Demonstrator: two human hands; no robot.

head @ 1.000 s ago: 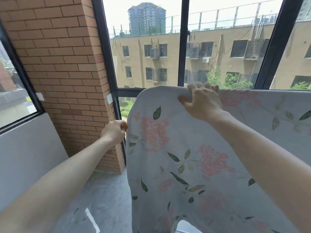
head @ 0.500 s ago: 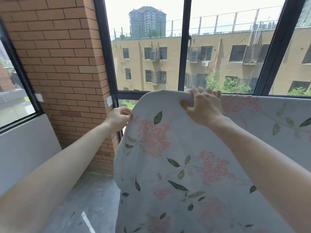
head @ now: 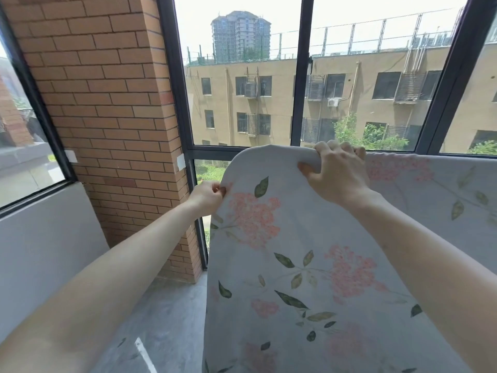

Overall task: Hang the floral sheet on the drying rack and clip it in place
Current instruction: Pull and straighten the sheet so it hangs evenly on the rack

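Sheet (head: pixel 309 265) draped over a hidden bar, right hand (head: pixel 336 175) clenched on its top fold, left hand (head: pixel 208 196) pinching the side edge just left of those fingers, now drawn higher and tauter than a second ago: nearly ready for clipping.

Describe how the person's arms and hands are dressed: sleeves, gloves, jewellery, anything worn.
Nothing is worn that shows. Both forearms are bare up to the frame's edge, with no sleeve or cuff in view. The left hand and right hand have no gloves, and no watch, bracelet or ring is visible on the wrists or fingers.
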